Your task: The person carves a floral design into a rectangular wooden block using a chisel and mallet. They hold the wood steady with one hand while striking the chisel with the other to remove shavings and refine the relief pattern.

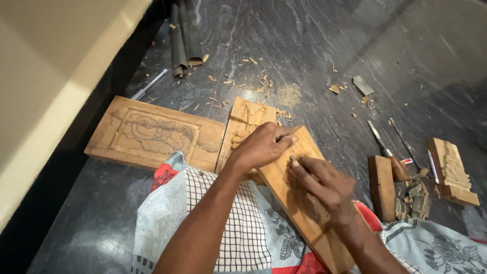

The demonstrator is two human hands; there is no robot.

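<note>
Seated on the dark stone floor [304, 50], we steady a wooden plank [299, 198] across our lap, left hand [261, 147] gripping its far end, right hand [319, 185] pinching a small tool we cannot identify, which might slip and gouge the wood.

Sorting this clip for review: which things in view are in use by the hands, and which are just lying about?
In use:
left hand
right hand
wooden plank

Lying about:
carved panel
second carved board
chisels
small carved block
plain wood block
wood chips
</note>
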